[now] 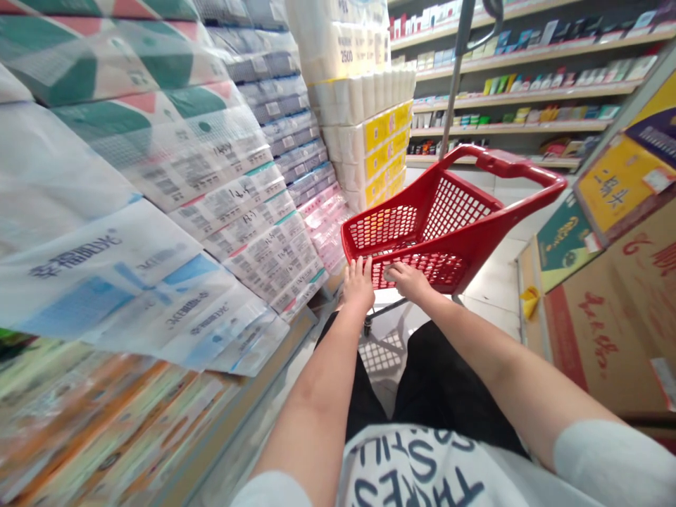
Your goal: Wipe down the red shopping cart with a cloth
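While the red shopping cart point(470, 243) sits right of centre in the frame, the left hand point(359, 287) grips its near edge; the right hand point(412, 282) curls there, grip unclear. Even pressure should steer it clear of the stacked packs point(227, 183), upper left.

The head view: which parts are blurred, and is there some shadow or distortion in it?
Head view: orange packs at lower left smeared, red cart clearer; head view again: grid-patterned light and shade on the floor, packaged stacks leaning, apparently wide-angle distortion.
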A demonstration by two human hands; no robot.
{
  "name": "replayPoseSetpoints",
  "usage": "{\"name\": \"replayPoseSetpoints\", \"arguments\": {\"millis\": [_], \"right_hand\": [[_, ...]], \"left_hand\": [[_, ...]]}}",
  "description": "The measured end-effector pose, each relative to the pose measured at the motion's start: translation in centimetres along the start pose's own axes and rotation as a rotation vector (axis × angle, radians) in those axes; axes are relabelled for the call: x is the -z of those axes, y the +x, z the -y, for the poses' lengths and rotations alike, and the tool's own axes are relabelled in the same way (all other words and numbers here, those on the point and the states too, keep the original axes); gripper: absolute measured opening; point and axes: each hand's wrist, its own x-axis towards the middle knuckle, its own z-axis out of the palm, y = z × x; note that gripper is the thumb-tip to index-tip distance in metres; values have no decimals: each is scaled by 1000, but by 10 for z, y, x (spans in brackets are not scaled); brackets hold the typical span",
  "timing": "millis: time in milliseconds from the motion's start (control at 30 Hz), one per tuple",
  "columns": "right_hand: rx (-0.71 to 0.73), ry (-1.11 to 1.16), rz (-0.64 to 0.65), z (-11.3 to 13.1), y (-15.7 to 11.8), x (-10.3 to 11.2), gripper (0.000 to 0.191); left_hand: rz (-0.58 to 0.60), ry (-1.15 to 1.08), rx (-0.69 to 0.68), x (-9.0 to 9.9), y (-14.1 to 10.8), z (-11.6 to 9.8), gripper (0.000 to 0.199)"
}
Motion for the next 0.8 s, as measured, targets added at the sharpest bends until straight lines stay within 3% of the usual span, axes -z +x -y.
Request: {"name": "replayPoseSetpoints", "arguments": {"millis": [100, 233, 333, 500, 600, 667, 800], "right_hand": [[-65, -61, 34, -24, -11, 9, 38], [-157, -44, -103, -47, -26, 14, 39], [-203, 7, -88, -58, -35, 14, 32], [-340, 125, -360, -68, -38, 19, 37], [-332, 167, -236, -74, -38, 17, 35], [-316, 194, -193, -79, -40, 12, 34], [-423, 214, -383, -100, -49, 1, 41]], "left_hand": [[-2, 1, 18, 0, 1, -4, 67], [6, 6, 23, -2, 2, -7, 68], [4, 19, 26, -3, 2, -8, 70], [-72, 20, 12, 5, 8, -22, 65], [-140, -17, -34, 11, 15, -40, 68], [-112, -46, -93, 12, 19, -51, 75], [9, -41, -133, 8, 26, -61, 76]]}}
